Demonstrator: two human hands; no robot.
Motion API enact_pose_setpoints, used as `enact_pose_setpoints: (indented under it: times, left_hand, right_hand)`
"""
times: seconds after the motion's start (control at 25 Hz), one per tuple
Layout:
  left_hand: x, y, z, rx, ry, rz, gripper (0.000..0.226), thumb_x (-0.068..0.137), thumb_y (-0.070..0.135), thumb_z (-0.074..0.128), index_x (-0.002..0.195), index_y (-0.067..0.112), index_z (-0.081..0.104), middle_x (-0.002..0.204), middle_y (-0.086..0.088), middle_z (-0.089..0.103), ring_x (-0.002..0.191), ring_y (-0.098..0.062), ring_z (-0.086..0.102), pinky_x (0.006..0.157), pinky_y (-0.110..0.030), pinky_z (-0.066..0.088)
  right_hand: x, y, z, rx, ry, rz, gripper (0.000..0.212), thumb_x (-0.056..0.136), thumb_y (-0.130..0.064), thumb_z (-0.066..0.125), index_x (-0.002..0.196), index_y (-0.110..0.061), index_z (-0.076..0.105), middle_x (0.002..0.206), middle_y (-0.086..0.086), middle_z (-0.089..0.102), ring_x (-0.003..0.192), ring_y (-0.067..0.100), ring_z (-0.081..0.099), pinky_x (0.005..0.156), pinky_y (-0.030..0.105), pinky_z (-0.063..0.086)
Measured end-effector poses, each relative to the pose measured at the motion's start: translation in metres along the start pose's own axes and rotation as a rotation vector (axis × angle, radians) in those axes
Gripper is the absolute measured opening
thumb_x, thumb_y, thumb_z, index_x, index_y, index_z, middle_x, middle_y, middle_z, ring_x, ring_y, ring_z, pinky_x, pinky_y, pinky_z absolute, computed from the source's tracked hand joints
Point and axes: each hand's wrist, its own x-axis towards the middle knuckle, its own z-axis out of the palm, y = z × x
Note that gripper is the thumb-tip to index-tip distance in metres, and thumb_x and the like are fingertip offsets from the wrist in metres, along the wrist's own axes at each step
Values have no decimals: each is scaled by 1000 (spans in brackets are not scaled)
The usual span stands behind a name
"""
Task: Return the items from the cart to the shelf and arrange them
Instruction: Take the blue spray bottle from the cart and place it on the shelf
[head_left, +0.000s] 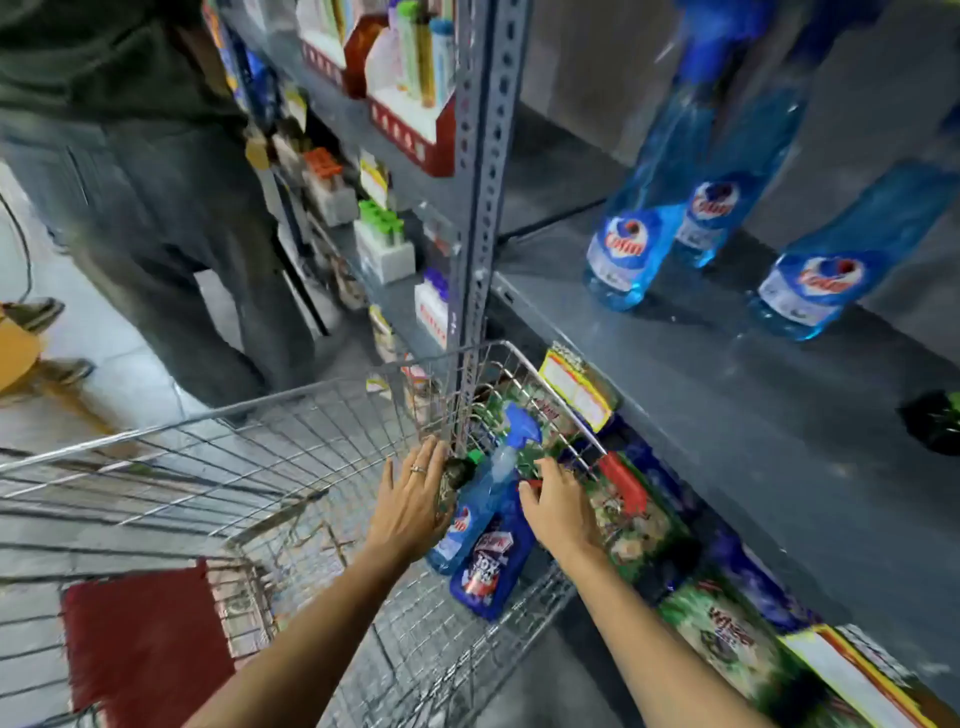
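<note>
Inside the wire cart (322, 415), both hands reach with fingers spread, gripping nothing, the left hand (413, 499) at nine o'clock and the right hand (563, 506) at three o'clock of the blue spray bottle (480, 514).

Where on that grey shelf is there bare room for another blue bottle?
The grey shelf is bare in front of the three standing blue bottles, from the upright post along its front edge to the dark object at the right. The cart corner and the shelf below look crowded.
</note>
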Motion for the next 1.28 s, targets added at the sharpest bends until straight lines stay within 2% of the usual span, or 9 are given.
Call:
enact_pose_setpoints:
  times: [0.2, 0.32, 0.44, 0.56, 0.76, 0.92, 1.0, 1.12, 1.28]
  left_hand:
    - [7, -26, 72, -150, -199, -223, 80, 87, 44, 50, 147, 11, 8, 157, -11, 16, 141, -26, 23, 114, -46, 19]
    - [13, -30, 103, -228, -333, -299, 80, 85, 42, 55, 146, 11, 13, 151, -14, 29, 133, -31, 37, 109, -43, 33]
    - [19, -29, 124, -354, -399, -328, 69, 82, 39, 61, 137, 16, 27, 139, -13, 46, 122, -32, 48, 100, -48, 43]
    - [24, -25, 133, -379, -442, -341, 81, 78, 34, 68, 140, 11, 24, 144, -14, 40, 128, -31, 43, 103, -49, 41]
    - [29, -24, 133, -374, -402, -368, 96, 71, 34, 75, 144, 7, 17, 147, -14, 36, 130, -29, 40, 102, -46, 44]
    - [21, -22, 119, -494, -303, -342, 104, 61, 43, 80, 140, 7, 22, 135, -14, 47, 122, -29, 46, 97, -43, 47]
    - [14, -16, 100, -585, -231, -278, 101, 55, 55, 78, 132, 8, 32, 121, -11, 56, 110, -26, 53, 89, -38, 50]
    - [0, -5, 69, -663, -60, -163, 111, 38, 87, 56, 115, 9, 42, 99, -2, 54, 88, -19, 56, 72, -31, 51]
    - [-22, 16, 28, -699, 119, -102, 93, 41, 72, 63, 108, 10, 43, 98, -5, 59, 85, -19, 61, 70, -37, 56]
  right_hand:
    - [49, 12, 64, 183, -150, 261, 42, 86, -30, 56, 120, -7, 46, 121, 20, 57, 107, 35, 56, 78, 37, 44]
    - [76, 16, 88, 327, -138, 339, 40, 81, -31, 64, 107, -2, 54, 110, 20, 64, 99, 35, 61, 69, 31, 39]
    - [93, 19, 108, 544, -123, 441, 39, 77, -26, 69, 103, 2, 58, 106, 23, 65, 97, 35, 62, 74, 35, 45]
    - [104, 18, 119, 620, -105, 522, 42, 81, -21, 65, 112, 4, 53, 115, 24, 62, 103, 34, 60, 77, 33, 43]
    - [102, 17, 119, 639, -91, 511, 33, 84, -19, 61, 109, 3, 55, 111, 23, 64, 94, 29, 61, 75, 28, 43]
    - [91, 6, 98, 620, -93, 388, 22, 83, -24, 61, 98, -7, 57, 90, 8, 63, 83, 24, 59, 66, 26, 44]
    - [84, 1, 80, 600, -71, 327, 20, 82, -27, 61, 93, -11, 58, 84, 3, 60, 80, 25, 59, 67, 29, 45]
    - [70, -10, 44, 641, 11, 245, 19, 81, -28, 62, 91, -13, 62, 83, 5, 64, 74, 22, 60, 66, 29, 47]
    - [42, -30, -8, 693, 90, 131, 15, 79, -29, 62, 87, -15, 64, 74, -5, 61, 68, 13, 57, 60, 24, 42]
